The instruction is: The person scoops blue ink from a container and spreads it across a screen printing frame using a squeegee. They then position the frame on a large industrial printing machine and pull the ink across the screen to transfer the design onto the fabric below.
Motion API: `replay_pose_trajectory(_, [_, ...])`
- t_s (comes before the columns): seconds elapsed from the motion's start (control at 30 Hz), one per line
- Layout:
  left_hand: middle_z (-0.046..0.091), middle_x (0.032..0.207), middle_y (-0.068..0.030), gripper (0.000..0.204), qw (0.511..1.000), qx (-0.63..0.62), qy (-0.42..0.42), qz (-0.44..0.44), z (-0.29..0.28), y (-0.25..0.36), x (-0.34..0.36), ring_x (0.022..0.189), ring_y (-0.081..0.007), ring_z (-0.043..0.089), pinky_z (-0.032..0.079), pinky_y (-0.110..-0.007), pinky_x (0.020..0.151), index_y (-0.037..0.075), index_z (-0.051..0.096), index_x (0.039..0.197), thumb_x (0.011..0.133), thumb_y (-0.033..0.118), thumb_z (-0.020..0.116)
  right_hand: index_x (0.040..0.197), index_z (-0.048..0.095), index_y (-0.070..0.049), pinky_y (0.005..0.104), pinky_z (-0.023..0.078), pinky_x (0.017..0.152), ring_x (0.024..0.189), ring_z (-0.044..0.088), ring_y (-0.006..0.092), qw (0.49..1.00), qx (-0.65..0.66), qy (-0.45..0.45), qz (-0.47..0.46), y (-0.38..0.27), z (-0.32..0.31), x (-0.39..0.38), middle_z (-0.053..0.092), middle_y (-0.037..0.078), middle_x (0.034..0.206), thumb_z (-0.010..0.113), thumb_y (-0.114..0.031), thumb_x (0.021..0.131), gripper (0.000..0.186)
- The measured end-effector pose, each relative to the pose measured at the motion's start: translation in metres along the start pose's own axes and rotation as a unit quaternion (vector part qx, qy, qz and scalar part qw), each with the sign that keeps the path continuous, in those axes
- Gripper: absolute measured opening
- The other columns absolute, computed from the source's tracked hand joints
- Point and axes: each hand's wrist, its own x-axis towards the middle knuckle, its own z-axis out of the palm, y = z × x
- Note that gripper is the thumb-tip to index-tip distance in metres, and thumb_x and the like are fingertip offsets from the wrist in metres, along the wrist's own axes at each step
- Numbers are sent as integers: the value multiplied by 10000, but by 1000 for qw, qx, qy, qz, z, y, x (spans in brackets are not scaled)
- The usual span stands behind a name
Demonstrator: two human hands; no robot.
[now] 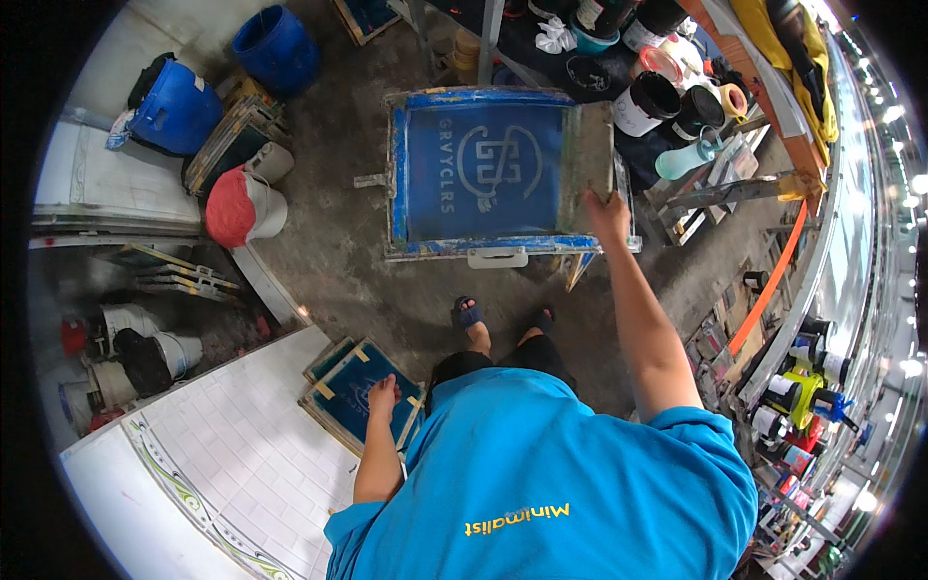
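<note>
A blue-edged printing screen (pixel 483 248) lies in front of me, its blue mesh carrying a pale round emblem and lettering. Along its right end stands a wide grey-brown squeegee (pixel 588 155). My right hand (pixel 609 217) is closed on the near end of this squeegee, at the screen's near right corner. A white handle (pixel 498 257) sticks out from the screen's near side. Down at my left side hangs my left hand (pixel 385 394), its fingers loosely curled and nothing seen in them. Behind it, framed screens (pixel 343 387) with yellow tape lean on a white tiled block.
Ink tubs (pixel 646 103) and a pale green bottle (pixel 686 159) crowd a bench at the right. Left of the screen are a white bucket with red contents (pixel 266 211), blue drums (pixel 275 48) and stacked frames (pixel 232 145). The white tiled block (pixel 232 435) rises at lower left.
</note>
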Motion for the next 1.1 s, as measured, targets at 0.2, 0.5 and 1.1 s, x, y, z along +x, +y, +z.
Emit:
replay_pose_trajectory(0.2, [685, 911, -47, 350, 1000, 11, -6, 8, 10, 7, 4, 766, -151, 662, 567, -345, 703, 32, 654, 1141, 1017, 358, 678, 1108, 689, 10, 505, 533, 871, 1028, 692, 445, 999, -40, 0, -26, 27, -11, 24, 733, 252, 1051, 734, -533, 834, 609])
replay_pose_trajectory(0.5, [667, 876, -48, 304, 998, 43, -35, 34, 32, 17, 4, 733, -144, 637, 534, -320, 653, 18, 643, 1052, 1018, 318, 672, 1279, 627, -14, 478, 530, 937, 1105, 682, 414, 999, -35, -1, 21, 49, -20, 3, 705, 247, 1191, 725, -477, 865, 628])
replay_pose_trajectory(1.1, [662, 885, -36, 326, 988, 101, -72, 96, 63, 58, 4, 755, -143, 640, 542, -325, 674, 40, 684, 1104, 1010, 352, 693, 1251, 519, 14, 542, 519, 887, 1068, 596, 502, 991, -40, 89, -93, 43, -20, -18, 574, 293, 1177, 617, -270, 975, 408])
